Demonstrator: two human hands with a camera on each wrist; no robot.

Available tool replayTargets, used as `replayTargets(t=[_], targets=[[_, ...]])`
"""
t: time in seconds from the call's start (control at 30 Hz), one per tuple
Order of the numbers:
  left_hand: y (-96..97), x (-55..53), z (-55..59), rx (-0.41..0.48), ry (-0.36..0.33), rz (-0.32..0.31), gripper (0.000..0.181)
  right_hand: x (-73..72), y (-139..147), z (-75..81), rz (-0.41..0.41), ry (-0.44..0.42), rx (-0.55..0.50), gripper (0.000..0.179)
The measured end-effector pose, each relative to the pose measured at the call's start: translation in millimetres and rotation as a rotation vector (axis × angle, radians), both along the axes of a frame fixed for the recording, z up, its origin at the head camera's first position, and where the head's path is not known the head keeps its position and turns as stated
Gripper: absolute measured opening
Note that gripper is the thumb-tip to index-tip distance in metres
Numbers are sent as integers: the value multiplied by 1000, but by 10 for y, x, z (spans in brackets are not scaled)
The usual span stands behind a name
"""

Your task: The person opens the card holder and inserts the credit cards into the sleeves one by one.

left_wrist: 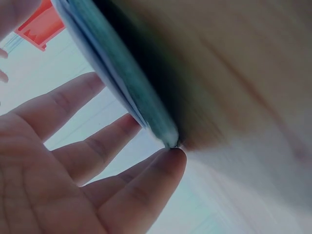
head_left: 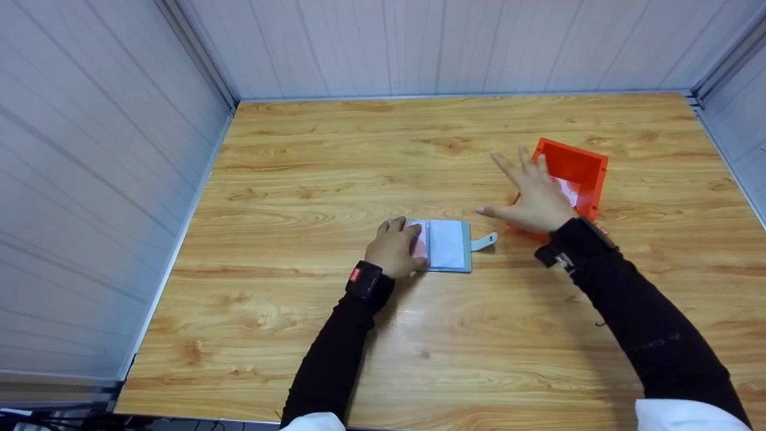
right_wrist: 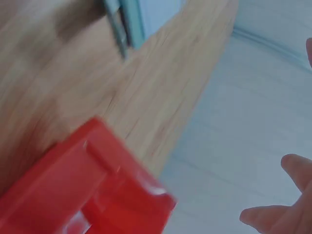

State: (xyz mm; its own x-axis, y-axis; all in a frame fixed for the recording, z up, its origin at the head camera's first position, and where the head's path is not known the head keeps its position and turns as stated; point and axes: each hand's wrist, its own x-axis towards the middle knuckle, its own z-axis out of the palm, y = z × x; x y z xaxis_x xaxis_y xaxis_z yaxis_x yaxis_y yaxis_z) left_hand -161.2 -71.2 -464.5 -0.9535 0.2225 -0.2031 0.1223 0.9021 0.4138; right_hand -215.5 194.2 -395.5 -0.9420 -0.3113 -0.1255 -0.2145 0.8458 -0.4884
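A small card album (head_left: 447, 244) with a light-blue cover lies spread open on the table, white pages in clear sleeves and a snap strap (head_left: 485, 241) out to the right. My left hand (head_left: 392, 248) grips its left side, thumb near the bottom of the spine and fingers toward the top edge. The left wrist view shows fingertips (left_wrist: 170, 156) against the edge of the cover. Above the left wall of an orange-red bin (head_left: 574, 158), my right hand (head_left: 535, 200) is spread wide and holds nothing. A pink-and-white card (head_left: 567, 190) lies in the bin, partly hidden by that hand.
The wood-grain table (head_left: 299, 335) is bounded by white panel walls (head_left: 371, 48) at the back and both sides. Dark cables (head_left: 48, 419) show beyond the table's front left corner.
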Motion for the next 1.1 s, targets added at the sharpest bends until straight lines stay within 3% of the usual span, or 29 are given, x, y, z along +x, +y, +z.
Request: replayTargets(t=[0.47, 0.67, 0.83, 1.1], targets=[[18, -12, 15, 16, -8, 5, 73, -288, 534, -88, -133, -69, 53, 101], [44, -26, 21, 25, -11, 0, 72, -368, 648, -131, -96, -149, 53, 94], [66, -37, 17, 31, -7, -2, 73, -422, 725, -127, -67, -166, 44, 85], [82, -46, 13, 22, -8, 8, 73, -485, 707, -222, -56, -175, 184, 91]])
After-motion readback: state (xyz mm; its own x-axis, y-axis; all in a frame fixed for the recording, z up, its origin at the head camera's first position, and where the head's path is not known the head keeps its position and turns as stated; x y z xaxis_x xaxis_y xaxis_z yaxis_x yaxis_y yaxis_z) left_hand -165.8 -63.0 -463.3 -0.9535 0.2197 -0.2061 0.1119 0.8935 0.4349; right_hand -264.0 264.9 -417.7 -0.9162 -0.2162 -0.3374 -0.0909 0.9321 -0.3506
